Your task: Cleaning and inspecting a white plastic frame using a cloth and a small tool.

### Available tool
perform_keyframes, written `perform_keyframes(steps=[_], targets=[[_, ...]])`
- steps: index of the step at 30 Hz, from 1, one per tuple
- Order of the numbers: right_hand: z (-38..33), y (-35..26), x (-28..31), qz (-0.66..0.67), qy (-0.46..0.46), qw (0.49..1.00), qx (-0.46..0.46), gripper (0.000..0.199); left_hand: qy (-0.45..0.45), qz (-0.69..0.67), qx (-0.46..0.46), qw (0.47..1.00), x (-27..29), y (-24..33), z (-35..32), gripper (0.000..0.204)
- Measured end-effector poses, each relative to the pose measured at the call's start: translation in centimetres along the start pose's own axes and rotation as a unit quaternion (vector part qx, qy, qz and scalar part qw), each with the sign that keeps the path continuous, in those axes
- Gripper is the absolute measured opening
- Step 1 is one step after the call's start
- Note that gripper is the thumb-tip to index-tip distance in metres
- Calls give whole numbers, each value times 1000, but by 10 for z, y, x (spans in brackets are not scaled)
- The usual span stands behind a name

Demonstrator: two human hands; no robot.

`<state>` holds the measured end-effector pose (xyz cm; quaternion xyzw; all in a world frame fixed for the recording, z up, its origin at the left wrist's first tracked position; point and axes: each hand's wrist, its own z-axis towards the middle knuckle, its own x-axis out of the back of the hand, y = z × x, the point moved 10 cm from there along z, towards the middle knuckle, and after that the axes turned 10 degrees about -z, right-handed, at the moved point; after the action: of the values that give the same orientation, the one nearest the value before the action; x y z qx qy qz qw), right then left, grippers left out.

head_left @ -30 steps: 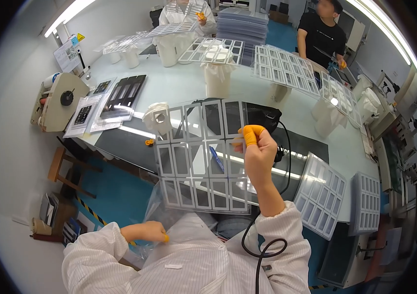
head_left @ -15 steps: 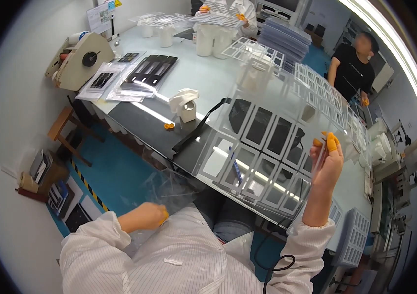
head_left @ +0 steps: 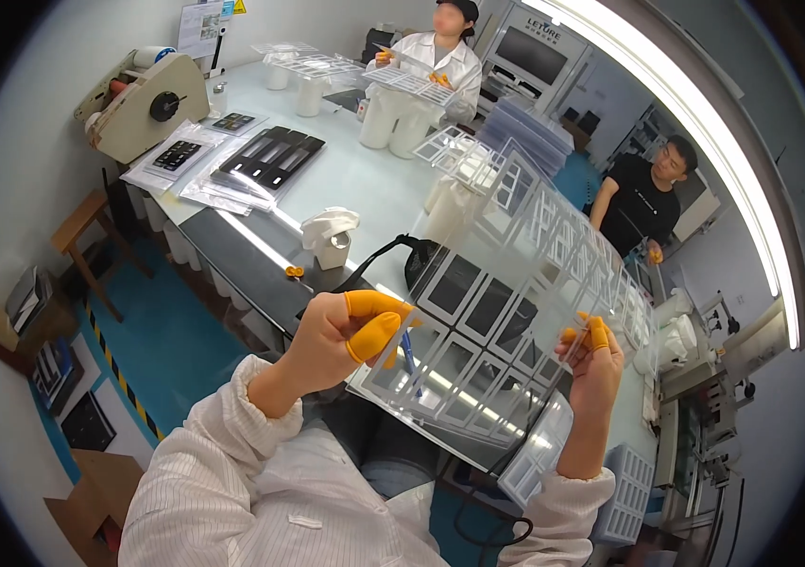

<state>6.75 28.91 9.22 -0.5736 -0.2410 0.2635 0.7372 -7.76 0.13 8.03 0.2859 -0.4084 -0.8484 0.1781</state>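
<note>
A clear plastic sheet [head_left: 464,333] with rows of pale-edged rectangular windows is held tilted above the near edge of the table. My right hand [head_left: 594,364] pinches its right edge between thumb and fingers wearing orange finger cots. At the sheet's left edge, my left hand [head_left: 341,345] has its orange-covered thumb and forefinger closed on the margin; the exact contact is partly hidden by the fingers. Through the sheet I can make out a blue pen [head_left: 408,352] and dark things on the table.
Similar sheets rest on white cups [head_left: 388,118]. A stack of clear trays [head_left: 521,137] stands behind. Left of the sheet are a white box with tissue [head_left: 332,250], loose finger cots [head_left: 295,272] and black panels [head_left: 270,156]. Two co-workers [head_left: 643,203] are across the table.
My left hand has risen from beside my lap, where crumpled clear film showed, to the sheet's left edge. My right hand still holds the sheet. The view has shifted.
</note>
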Motion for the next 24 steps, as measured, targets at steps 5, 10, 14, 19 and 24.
perform_keyframes(steps=[5, 10, 14, 19, 24], targets=[[-27, -105, -15, -349, 133, 889, 264, 22, -21, 231, -197, 952, -42, 41, 1, 19], [-82, -174, -121, -452, 78, 756, 466, 20, -37, 346, -313, 884, -82, 50, -16, 21], [-90, -179, -130, -511, 78, 729, 450, 26, -50, 410, -368, 833, -105, 43, -30, 20], [-99, -176, -116, -530, 111, 701, 464, 20, -102, 452, -399, 791, -130, 32, -34, 19], [-111, -175, -88, -519, 163, 688, 479, 11, -103, 306, -327, 888, -122, 50, -5, 35]])
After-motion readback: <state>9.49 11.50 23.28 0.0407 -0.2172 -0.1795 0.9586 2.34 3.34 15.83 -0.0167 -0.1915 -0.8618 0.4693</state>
